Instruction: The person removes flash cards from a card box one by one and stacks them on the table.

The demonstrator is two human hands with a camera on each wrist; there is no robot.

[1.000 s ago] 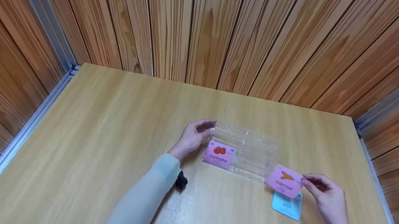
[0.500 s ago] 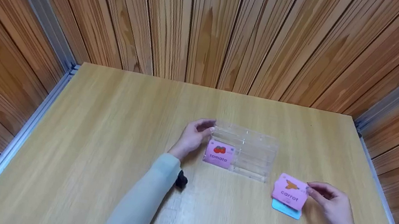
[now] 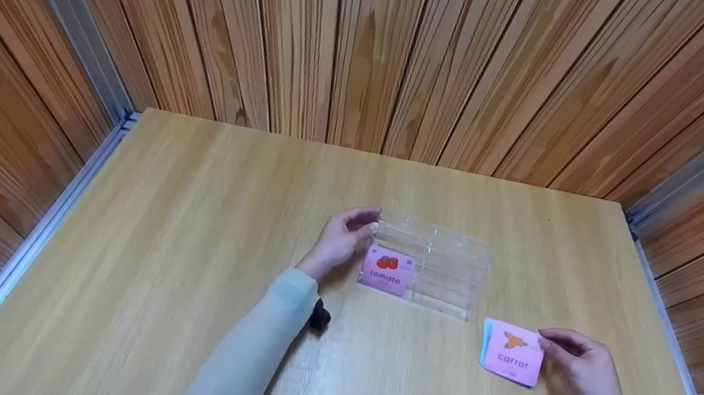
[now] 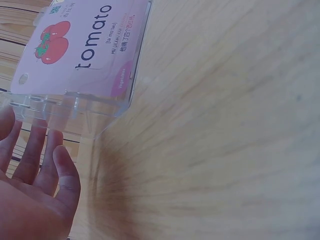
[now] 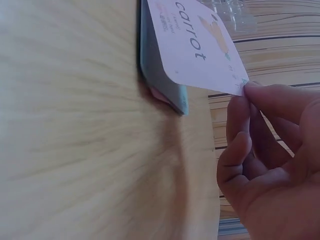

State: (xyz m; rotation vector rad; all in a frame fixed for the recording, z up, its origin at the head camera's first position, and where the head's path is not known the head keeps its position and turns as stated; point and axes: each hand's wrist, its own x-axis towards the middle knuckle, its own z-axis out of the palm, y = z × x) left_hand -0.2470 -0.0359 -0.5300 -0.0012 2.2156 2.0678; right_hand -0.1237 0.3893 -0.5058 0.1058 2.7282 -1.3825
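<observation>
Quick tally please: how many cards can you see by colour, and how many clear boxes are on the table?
Pink cards: 2, the tomato card and the carrot card
Blue cards: 1 seen, the blue card under the carrot card; more may lie beneath
Clear boxes: 1, the clear box
Total: 4

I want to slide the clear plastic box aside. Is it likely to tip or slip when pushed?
The clear plastic box looks thin-walled and nearly empty, holding only the tomato card, so it is probably light. It sits low and wide, so tipping seems unlikely. On the smooth table it may slide easily; the left hand rests against its end.
</observation>
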